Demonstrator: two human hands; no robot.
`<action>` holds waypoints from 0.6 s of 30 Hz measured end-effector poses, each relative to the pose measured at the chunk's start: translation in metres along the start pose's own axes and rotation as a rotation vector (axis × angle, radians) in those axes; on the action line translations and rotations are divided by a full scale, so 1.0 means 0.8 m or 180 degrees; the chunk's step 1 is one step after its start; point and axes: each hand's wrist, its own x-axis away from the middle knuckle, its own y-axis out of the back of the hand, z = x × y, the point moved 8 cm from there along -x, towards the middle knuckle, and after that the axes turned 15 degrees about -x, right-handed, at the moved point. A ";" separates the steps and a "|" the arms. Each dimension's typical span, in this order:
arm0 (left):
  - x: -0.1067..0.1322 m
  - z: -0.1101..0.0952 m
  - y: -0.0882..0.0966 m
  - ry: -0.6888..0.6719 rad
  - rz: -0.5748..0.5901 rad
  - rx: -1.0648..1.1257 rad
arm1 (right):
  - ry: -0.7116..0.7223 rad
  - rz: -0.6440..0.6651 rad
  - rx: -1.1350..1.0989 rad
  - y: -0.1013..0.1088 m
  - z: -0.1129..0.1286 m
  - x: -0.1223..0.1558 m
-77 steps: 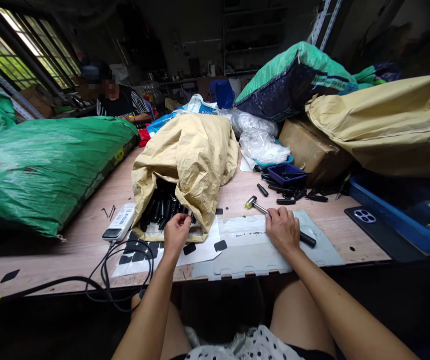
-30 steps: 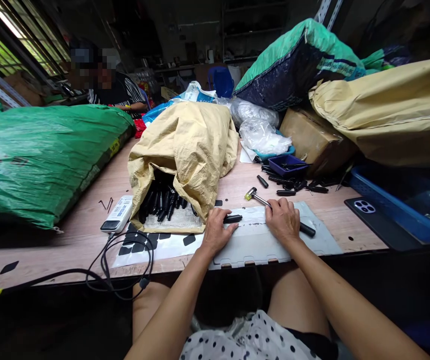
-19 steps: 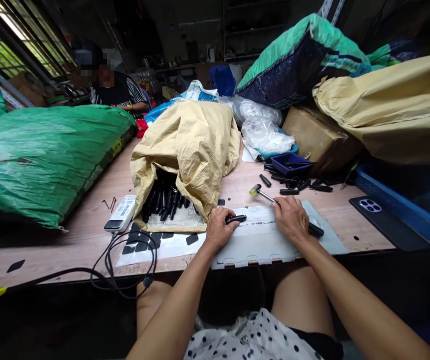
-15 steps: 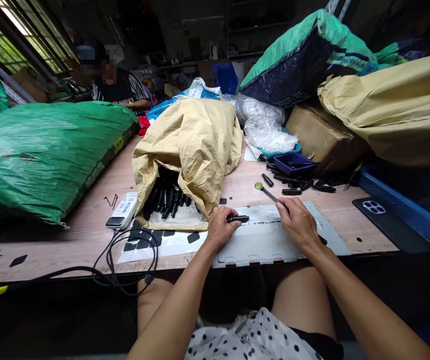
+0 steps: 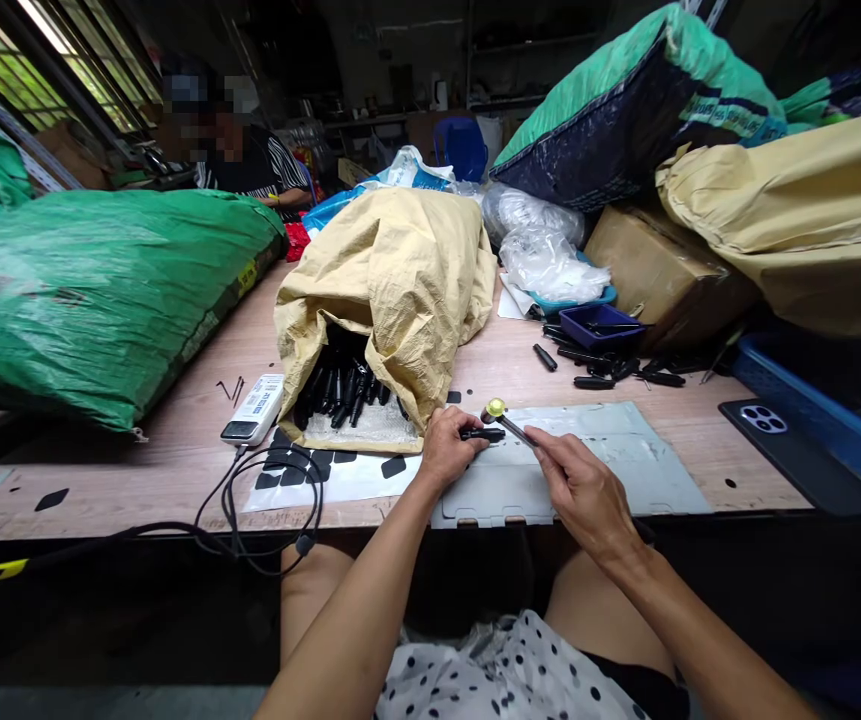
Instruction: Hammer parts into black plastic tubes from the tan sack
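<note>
My left hand [image 5: 448,447] is closed on a black pen-shaped piece [image 5: 484,434], which lies low over a grey board [image 5: 595,470] at the table's front. In my right hand [image 5: 584,485] is a small hammer [image 5: 518,430] with a yellowish round head, gripped by its dark handle. The hammer's head is just above the black piece, close to my left fingertips; whether they touch I cannot tell. Left of my hands, an open beige sack [image 5: 392,280] lies with many similar black pieces [image 5: 344,388] in its mouth.
More black pieces [image 5: 595,368] lie around a purple tray [image 5: 601,326]. A phone [image 5: 764,440] and a blue bin [image 5: 812,410] are at right. A power bank [image 5: 253,410] with a looped cable [image 5: 231,490] sits left, beside a green sack [image 5: 100,300]. Another person [image 5: 250,160] sits behind.
My right hand has brought the hammer leftward and down, from beyond the board to over the black piece. My left hand keeps its hold. The view has shifted slightly.
</note>
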 end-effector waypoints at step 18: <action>-0.001 0.001 -0.001 -0.0025 -0.0023 0.0006 | 0.0260 -0.0071 0.0739 0.011 0.003 0.016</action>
